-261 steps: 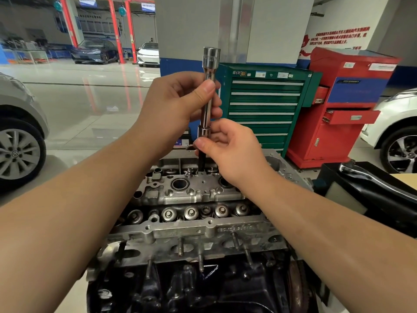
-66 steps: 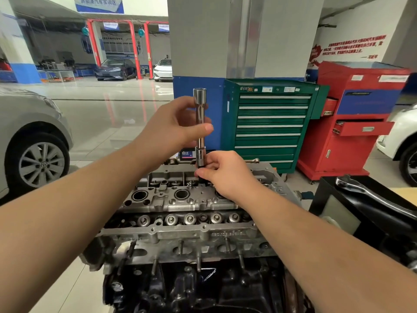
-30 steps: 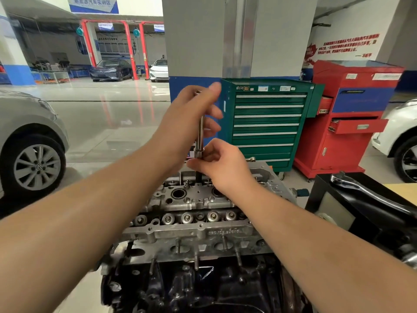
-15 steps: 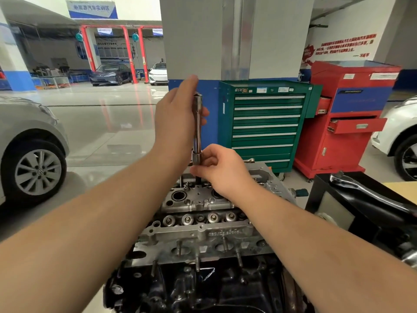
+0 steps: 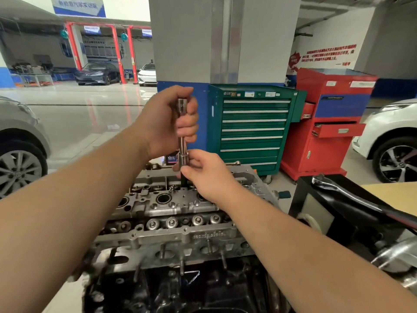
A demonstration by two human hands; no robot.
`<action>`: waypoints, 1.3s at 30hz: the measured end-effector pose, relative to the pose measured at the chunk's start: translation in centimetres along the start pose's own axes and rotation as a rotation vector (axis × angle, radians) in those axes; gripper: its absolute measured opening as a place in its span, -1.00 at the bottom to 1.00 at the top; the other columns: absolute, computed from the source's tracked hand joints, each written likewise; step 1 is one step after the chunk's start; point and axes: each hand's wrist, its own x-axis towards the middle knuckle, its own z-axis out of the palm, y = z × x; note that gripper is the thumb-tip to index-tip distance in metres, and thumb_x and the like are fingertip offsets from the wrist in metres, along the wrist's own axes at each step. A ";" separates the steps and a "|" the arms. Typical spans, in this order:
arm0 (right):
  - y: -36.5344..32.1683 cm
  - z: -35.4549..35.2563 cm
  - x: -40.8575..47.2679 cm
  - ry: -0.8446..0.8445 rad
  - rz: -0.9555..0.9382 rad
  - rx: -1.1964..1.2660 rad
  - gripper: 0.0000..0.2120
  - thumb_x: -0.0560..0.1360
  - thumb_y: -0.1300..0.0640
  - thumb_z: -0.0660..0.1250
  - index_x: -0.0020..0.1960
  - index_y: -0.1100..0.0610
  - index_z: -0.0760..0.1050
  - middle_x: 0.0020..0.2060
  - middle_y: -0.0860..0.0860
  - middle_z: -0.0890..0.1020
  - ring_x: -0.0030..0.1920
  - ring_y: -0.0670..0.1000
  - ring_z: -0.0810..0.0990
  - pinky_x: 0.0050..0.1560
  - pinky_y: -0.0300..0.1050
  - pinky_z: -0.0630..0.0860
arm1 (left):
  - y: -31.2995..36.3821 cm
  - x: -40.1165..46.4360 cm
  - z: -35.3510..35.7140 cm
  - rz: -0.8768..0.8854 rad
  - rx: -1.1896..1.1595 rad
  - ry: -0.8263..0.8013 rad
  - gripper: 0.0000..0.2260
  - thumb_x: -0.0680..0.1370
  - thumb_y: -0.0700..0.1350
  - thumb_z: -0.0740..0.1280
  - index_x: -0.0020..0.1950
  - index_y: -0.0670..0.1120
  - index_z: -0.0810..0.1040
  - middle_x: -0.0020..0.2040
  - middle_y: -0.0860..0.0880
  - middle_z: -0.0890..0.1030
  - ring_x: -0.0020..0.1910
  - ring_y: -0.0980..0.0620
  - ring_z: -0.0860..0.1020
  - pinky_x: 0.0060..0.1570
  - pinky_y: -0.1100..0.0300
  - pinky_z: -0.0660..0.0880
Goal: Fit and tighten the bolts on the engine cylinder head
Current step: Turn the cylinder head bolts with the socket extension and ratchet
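Cylinder head: I saw it on the engine block, its cast lettering unreadable.
Green tool cabinet: labels too blurred to read.
Socket extension: stood upright over the head's far edge.
Left hand: grip curled round the extension's top.
Right hand: grip pinched its lower end.

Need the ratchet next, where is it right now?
In the head view the ratchet lies at the right on the black stand, beside the engine and in front of the red cabinet; neither hand touches it.
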 end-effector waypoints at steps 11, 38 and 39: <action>-0.7 0.3 -0.1 0.145 -0.025 -0.108 -0.62 0.09 -0.28 0.26 -0.19 -0.11 0.49 -0.36 -0.38 0.57 -0.35 -0.32 0.51 -0.33 -0.36 0.34 | -2.7 -1.1 5.2 0.266 0.240 0.647 -0.66 0.54 0.27 0.21 -0.20 0.02 0.48 -0.32 0.06 0.44 -0.31 -0.02 0.39 -0.20 0.04 0.37; -18.3 -10.2 5.1 -0.462 -0.476 -1.136 -0.70 0.66 0.05 0.31 0.36 -0.17 0.52 0.10 -0.32 0.54 0.02 -0.21 0.55 -0.10 -0.56 0.33 | -8.2 -5.7 -1.1 0.220 0.686 0.477 -0.71 0.50 0.01 0.55 0.15 0.24 0.58 -0.02 0.20 0.67 -0.04 0.27 0.58 0.05 0.25 0.54; -18.3 -10.0 5.3 -0.492 -0.486 -1.169 -0.73 0.65 0.06 0.32 0.32 -0.15 0.54 0.02 -0.32 0.53 -0.01 -0.21 0.54 -0.10 -0.52 0.33 | -8.2 -5.8 -1.2 0.245 0.711 0.466 -0.70 0.50 0.00 0.55 0.10 0.31 0.55 -0.03 0.23 0.66 -0.02 0.27 0.58 0.00 0.37 0.49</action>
